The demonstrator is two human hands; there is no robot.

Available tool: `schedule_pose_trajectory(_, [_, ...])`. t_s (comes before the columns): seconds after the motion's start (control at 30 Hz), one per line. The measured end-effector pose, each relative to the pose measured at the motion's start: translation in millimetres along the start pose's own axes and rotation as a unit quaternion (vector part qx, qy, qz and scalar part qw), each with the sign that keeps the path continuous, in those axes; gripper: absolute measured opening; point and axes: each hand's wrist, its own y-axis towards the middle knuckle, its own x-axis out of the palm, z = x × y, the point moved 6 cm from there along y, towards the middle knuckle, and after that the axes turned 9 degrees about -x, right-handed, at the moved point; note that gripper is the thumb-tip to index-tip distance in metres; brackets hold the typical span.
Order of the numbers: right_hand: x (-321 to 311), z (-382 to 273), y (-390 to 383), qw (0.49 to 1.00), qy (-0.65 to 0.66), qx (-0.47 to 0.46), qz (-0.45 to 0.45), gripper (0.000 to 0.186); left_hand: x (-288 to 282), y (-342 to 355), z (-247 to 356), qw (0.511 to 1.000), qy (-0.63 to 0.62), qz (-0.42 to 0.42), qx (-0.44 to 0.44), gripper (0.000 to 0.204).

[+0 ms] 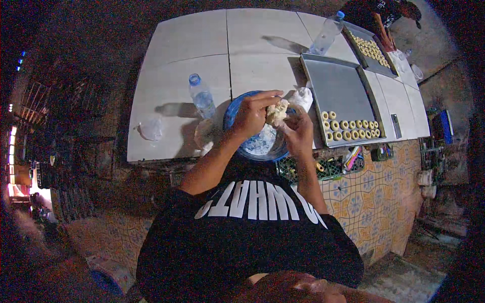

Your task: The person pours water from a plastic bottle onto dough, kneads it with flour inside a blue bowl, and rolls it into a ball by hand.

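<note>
Tiled table (189,38), dough lump (276,113) btwn hands (251,116) (299,129), long axis approx fore-aft.

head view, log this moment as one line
left hand: on dough lump; right hand: on dough lump; blue basin: below; nearer tray: pale rings, near edge

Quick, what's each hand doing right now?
Left hand: partly curled, holding the pale dough lump.
Right hand: partly curled, holding the same lump, above the blue bowl.

Your head-worn fisheye camera looks down from above your black shirt (252,242), your left hand (250,116) and right hand (300,130) near, the table (184,38) farther off.
</note>
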Motion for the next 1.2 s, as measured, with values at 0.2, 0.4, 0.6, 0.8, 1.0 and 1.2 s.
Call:
schedule_pose_trajectory(0.2, [-16, 5, 21, 0.982, -0.175, 0.054, 0.046, 0.035, 12, -15, -9, 0.995, 0.006, -0.079, -0.055, 0.045])
schedule_pose_trajectory(0.4, [-29, 12, 42, 0.949, -0.311, -0.05, 0.034, 0.027, 12, -22, -23, 0.972, -0.127, -0.155, -0.123, 0.06])
schedule_pose_trajectory(0.6, [-21, 42, 37, 0.992, -0.09, -0.075, 0.043, 0.032, -2, -19, -19, 0.955, -0.155, -0.158, -0.196, 0.069])
schedule_pose_trajectory(0.8, [-3, 22, 37, 0.987, -0.152, -0.046, -0.017, 0.037, -15, -15, -23, 0.969, -0.123, -0.101, -0.188, 0.077])
schedule_pose_trajectory(1.0, [18, -8, 41, 0.938, -0.335, -0.082, -0.017, 0.036, -16, -13, -14, 0.967, -0.073, -0.082, -0.229, 0.058])
schedule_pose_trajectory(1.2, [28, -1, 31, 0.953, -0.284, -0.105, -0.01, 0.038, -25, -9, -31, 0.98, -0.012, 0.051, -0.193, 0.024])
